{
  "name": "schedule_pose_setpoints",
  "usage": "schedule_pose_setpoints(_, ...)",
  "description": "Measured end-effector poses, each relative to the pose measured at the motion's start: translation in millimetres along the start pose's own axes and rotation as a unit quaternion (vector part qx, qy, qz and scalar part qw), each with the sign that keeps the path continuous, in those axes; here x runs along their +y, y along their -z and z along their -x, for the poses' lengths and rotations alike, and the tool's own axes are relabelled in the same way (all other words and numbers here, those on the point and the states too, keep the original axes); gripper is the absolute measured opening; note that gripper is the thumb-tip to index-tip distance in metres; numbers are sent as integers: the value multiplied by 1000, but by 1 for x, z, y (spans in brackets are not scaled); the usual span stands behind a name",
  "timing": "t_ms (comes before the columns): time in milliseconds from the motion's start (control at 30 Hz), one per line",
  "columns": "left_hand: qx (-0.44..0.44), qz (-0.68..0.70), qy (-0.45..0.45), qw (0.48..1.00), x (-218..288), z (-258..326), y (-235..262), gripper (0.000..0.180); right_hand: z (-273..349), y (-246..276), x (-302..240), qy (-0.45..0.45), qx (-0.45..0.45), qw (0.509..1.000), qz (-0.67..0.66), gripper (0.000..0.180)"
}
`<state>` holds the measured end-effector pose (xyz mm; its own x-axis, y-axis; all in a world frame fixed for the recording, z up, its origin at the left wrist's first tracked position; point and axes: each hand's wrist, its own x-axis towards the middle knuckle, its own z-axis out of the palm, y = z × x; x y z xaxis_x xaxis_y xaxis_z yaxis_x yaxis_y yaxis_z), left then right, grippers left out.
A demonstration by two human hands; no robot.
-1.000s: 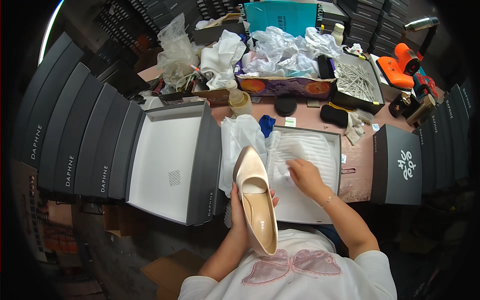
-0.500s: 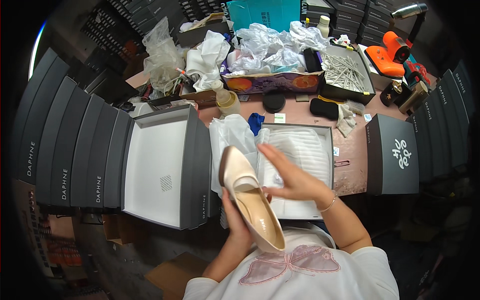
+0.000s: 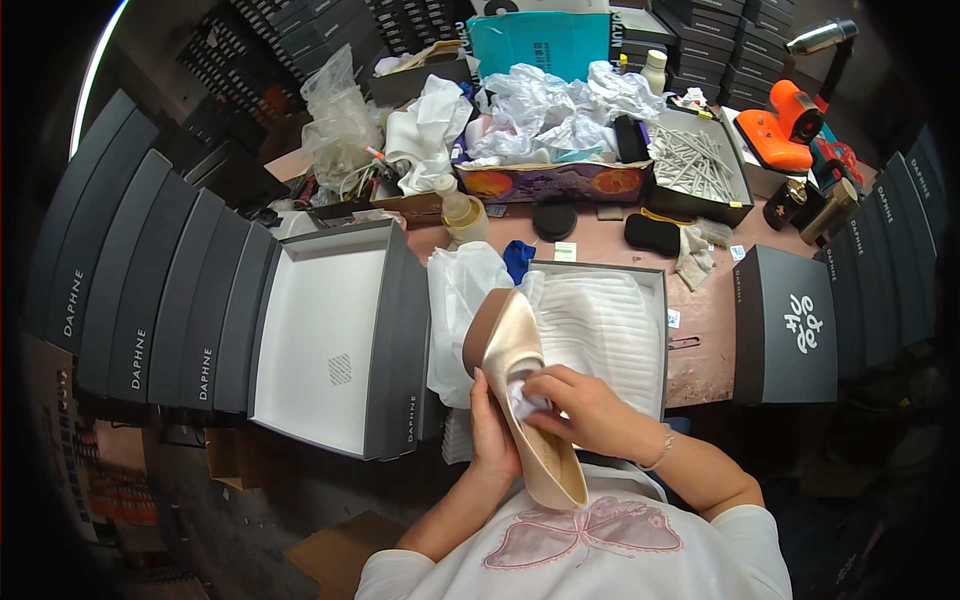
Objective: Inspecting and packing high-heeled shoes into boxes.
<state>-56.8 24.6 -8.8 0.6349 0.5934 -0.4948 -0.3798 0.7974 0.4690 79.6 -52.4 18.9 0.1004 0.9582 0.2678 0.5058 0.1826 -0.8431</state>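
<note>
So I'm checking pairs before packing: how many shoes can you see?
1: a beige pump held in both hands, left hand under it, right hand pressing white paper into it. A second may be hidden under the tissue in the open box.

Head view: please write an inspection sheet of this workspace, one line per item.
Surface: reddish worktable, worn, mostly covered.
Job's things: beige high-heeled shoe; white tissue wad pressed into it; open shoebox lined with white paper behind.
Clutter: open grey box lid, crumpled tissue, tray of pale sticks, orange tool, small bottle.
Grippers: left hand grips the shoe from the side; right hand pushes the tissue in.
Cables: nothing seen.
Surroundings: stacked dark shoeboxes on both sides.
</note>
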Motion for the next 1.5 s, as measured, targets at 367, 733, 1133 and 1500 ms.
schedule_pose_setpoints(367, -52, -70, 20, 996, -16, 10, -15, 80, -21, -6, 21, 17, 170, 985, 21, 74)
schedule_pose_setpoints(733, -371, 59, 121, 919, 43, -48, -11, 86, 42, 25, 20, -66, 73, 982, -163, 97)
schedule_pose_setpoints(1133, -44, -94, -129, 986, 14, -63, -34, 62, 97, 47, 40, -118, 238, 791, -551, 65)
schedule_pose_setpoints(1500, -103, -118, -81, 984, 6, -61, -32, 47, 127, 33, 62, -134, 237, 724, -634, 67)
